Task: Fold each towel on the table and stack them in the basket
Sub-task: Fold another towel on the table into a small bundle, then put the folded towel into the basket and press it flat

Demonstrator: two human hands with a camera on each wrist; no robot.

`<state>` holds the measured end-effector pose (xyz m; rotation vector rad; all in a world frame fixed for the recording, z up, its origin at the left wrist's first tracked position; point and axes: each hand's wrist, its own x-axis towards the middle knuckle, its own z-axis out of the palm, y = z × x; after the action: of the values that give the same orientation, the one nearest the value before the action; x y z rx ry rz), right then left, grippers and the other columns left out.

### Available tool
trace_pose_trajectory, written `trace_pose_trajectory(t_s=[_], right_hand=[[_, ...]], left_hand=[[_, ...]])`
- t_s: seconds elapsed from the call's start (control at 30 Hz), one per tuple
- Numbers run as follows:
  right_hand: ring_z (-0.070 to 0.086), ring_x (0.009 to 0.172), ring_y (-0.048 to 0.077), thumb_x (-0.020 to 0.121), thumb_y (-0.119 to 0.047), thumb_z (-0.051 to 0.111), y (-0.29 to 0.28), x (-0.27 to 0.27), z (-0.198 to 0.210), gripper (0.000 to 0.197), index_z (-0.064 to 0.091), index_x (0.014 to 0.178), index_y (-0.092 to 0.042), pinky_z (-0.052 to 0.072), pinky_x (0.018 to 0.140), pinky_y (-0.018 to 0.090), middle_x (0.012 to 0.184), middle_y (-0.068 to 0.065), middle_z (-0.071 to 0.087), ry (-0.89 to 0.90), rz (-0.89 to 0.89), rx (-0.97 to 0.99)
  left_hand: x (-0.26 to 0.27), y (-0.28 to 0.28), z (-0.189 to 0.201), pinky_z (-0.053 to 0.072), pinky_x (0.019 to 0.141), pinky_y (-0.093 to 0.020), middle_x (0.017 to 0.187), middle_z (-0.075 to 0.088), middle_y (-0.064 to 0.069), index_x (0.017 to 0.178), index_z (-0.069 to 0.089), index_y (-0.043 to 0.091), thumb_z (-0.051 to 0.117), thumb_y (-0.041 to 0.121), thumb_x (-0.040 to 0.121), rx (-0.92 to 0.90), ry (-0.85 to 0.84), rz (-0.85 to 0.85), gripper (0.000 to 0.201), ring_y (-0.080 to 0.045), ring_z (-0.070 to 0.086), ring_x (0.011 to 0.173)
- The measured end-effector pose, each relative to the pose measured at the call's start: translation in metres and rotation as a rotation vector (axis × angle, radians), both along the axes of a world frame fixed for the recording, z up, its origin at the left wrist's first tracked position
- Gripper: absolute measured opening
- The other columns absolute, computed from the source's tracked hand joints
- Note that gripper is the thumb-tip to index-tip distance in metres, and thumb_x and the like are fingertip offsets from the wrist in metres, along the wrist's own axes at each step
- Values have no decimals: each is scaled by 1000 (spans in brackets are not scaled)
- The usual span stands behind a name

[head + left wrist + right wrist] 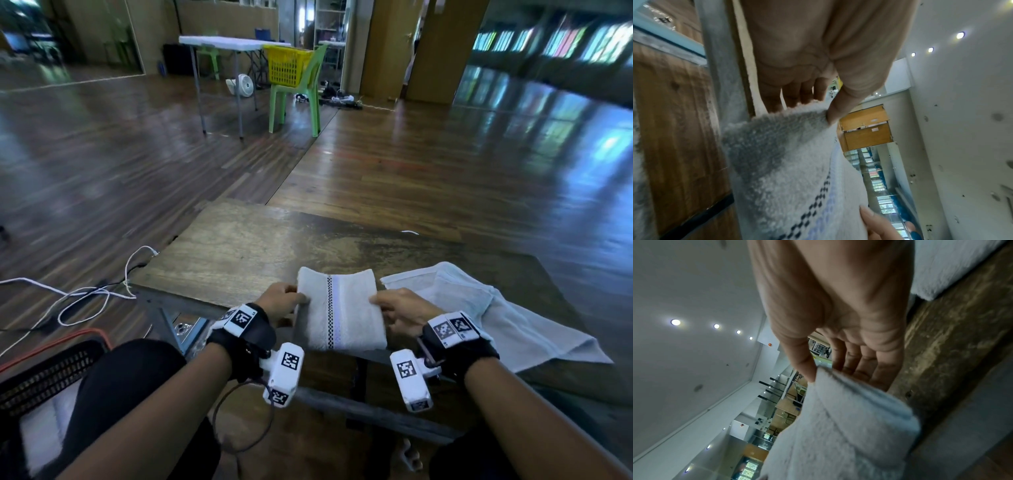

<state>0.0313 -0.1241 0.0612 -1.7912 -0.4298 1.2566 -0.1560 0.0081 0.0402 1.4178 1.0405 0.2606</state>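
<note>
A folded white towel [339,308] with a dark checkered stripe is held over the near edge of the wooden table [239,246]. My left hand [291,301] pinches its left edge, thumb on top and fingers underneath [826,112]. My right hand [387,305] pinches its right edge the same way [818,374]. A second towel [479,308], pale and thin, lies spread and rumpled on the table to the right. A black basket [44,377] sits low at my left, beside my knee, with white cloth [41,435] inside it.
White and orange cables [85,298] lie on the wood floor left of the table. Far back stand a white folding table [233,42] and a green chair [301,92] carrying a yellow basket [286,65]. My knees are under the table's near edge.
</note>
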Motion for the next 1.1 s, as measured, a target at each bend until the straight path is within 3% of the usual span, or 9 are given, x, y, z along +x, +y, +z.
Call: trace_pose_trajectory(t_s=[0.1, 0.23, 0.37, 0.53, 0.63, 0.73, 0.9, 0.97, 1.1], right_hand=[[59, 101, 30, 88, -8, 57, -12, -14, 18, 18, 56, 106, -3, 50, 87, 43, 108, 17, 62, -34, -28, 105], [55, 76, 20, 91, -7, 53, -22, -32, 56, 10, 56, 100, -4, 46, 66, 31, 88, 12, 59, -136, -37, 215], [53, 74, 21, 92, -11, 53, -29, -45, 105, 14, 58, 102, -2, 43, 65, 33, 84, 11, 56, -199, -27, 326], [50, 67, 19, 91, -13, 53, -30, -64, 157, 11, 60, 87, -5, 38, 60, 30, 77, 9, 54, -254, 1, 421], [55, 79, 23, 92, -13, 53, -25, -76, 173, 13, 61, 91, -2, 43, 69, 35, 88, 13, 59, -272, 51, 451], [54, 92, 28, 92, -14, 53, -15, -91, 178, 14, 61, 93, -2, 43, 80, 40, 98, 17, 58, -248, 98, 463], [53, 92, 26, 93, -16, 51, 12, -125, 173, 28, 56, 115, 0, 46, 77, 36, 98, 14, 57, -226, 235, 456], [54, 82, 22, 92, -15, 52, 25, -143, 171, 20, 58, 108, -4, 45, 68, 34, 90, 12, 57, -208, 298, 467], [53, 73, 20, 92, -12, 50, 49, -186, 168, 11, 58, 85, -9, 43, 66, 34, 80, 8, 55, -175, 437, 481]], left_hand=[[-14, -7, 30, 48, 67, -30, 95, 59, -9, 99, 58, 11, 55, 9, 90, 42, -65, -20, 10, -25, 56, 89], [-30, -14, 75, 50, 63, -29, 96, 58, -11, 88, 56, 12, 56, 7, 90, 91, -151, -34, 5, -20, 55, 78], [-46, -21, 121, 49, 61, -26, 91, 59, -5, 95, 56, 10, 56, 9, 91, 157, -250, -23, 5, -17, 56, 75], [-68, -29, 158, 48, 56, -24, 90, 59, -4, 101, 59, 10, 55, 10, 91, 235, -360, 72, 11, -16, 54, 73], [-84, -32, 170, 46, 61, -27, 90, 57, -5, 113, 57, 7, 55, 11, 92, 254, -406, 137, 22, -18, 52, 78], [-105, -32, 172, 46, 64, -31, 95, 56, -9, 109, 59, 7, 57, 14, 91, 269, -386, 210, 20, -23, 50, 86], [-149, -36, 167, 45, 50, -23, 90, 54, -8, 109, 60, 4, 57, 13, 90, 309, -356, 358, 21, -16, 49, 70], [-172, -37, 166, 43, 43, -19, 84, 54, -6, 100, 60, 7, 57, 12, 90, 331, -334, 425, 12, -15, 47, 65], [-221, -41, 166, 40, 51, -25, 85, 55, -10, 88, 62, 13, 59, 13, 89, 365, -307, 573, 3, -21, 48, 68]])
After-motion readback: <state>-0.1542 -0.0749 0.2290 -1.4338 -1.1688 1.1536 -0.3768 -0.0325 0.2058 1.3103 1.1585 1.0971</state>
